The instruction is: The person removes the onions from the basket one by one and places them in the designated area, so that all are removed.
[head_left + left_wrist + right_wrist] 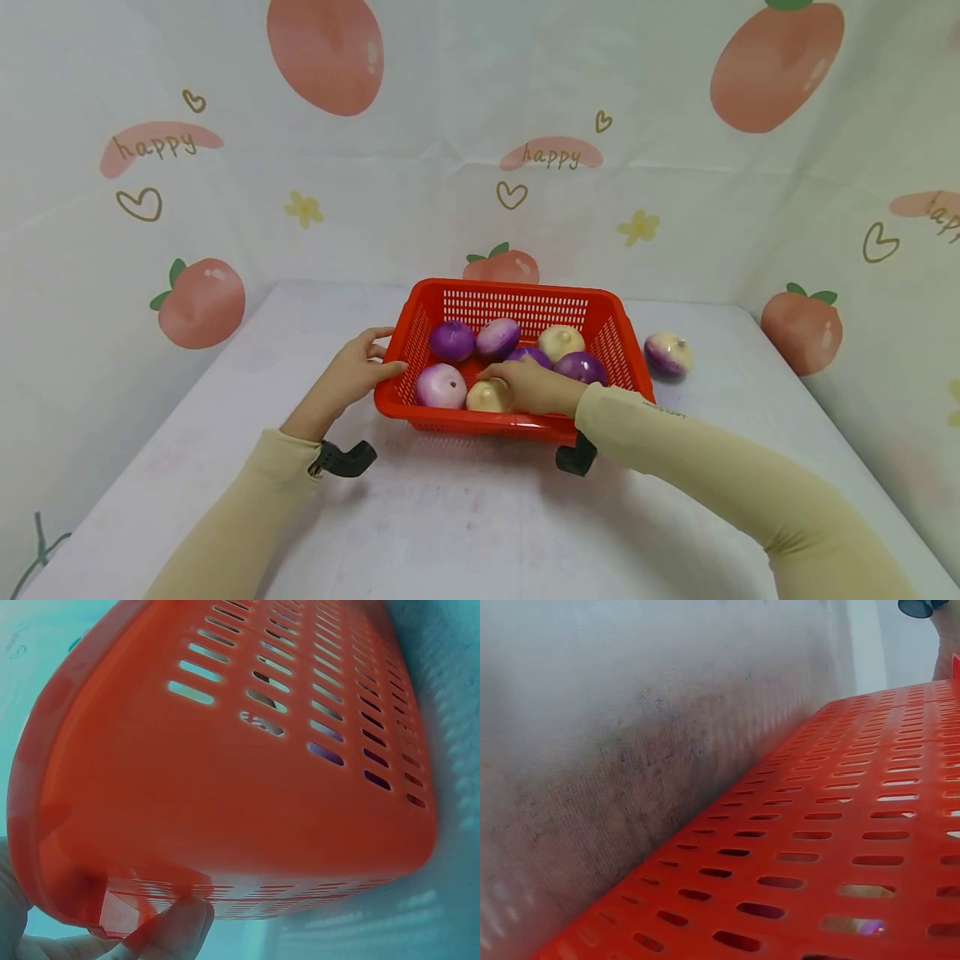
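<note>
A red plastic basket with slotted walls holds several onions, some purple and some pale. At its left side my left hand grips the rim, thumb on top and fingers against the outer wall; in the left wrist view a fingertip shows beside the slotted wall. Inside the basket, near the front wall, my right hand holds a pale yellow onion with curled fingers. A pinkish onion lies just left of it. The right wrist view shows mainly the basket's slotted outside; the right hand's grip is hidden there.
One purple-and-cream onion lies on the white table to the right of the basket. A patterned cloth backdrop rises behind and at both sides. A thin dark cable is at the lower left.
</note>
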Demonstrator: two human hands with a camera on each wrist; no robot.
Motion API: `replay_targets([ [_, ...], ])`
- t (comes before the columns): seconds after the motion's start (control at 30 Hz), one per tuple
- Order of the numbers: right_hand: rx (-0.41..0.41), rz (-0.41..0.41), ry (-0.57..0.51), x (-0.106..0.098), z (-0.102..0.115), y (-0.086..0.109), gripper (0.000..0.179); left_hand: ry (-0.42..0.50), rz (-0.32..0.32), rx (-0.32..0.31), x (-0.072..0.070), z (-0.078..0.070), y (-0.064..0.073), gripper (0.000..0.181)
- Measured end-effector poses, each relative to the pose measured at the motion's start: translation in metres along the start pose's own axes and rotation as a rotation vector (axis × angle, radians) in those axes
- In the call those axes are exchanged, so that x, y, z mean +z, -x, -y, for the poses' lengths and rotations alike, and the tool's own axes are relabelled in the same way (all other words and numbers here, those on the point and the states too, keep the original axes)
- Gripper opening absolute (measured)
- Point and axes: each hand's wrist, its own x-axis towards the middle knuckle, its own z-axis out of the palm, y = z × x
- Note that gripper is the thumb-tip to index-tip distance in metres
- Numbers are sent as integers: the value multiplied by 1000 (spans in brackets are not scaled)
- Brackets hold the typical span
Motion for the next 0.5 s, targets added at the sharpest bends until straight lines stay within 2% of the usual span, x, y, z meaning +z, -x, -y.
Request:
replay_targets([
  [0.2, -42, -49, 60, -2, 1, 1, 44, 4, -4, 7, 1, 1, 0, 67],
  [0.5, -112, -115, 5, -15, 3, 9, 65, 6, -5, 11, 1, -2, 2, 67],
])
